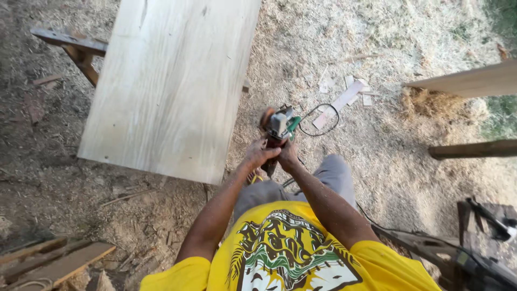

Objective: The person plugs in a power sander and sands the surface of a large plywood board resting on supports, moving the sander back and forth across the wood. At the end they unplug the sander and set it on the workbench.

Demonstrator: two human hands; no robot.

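The angle grinder [278,129] sat gripped in both hands just off the right edge of the pale wooden board [172,86], its sanding disc end pointing away from the person. The left hand [259,153] was curled tight round the grinder's body, and the right hand [288,153] was wrapped closed on it right alongside, the two touching. Its black cord [323,116] looped on the sawdust-strewn ground [377,32] just beyond the grinder. Farther right of the grinder lay pale wood offcuts [344,97], and well right of those a plank end [474,81] jutted in
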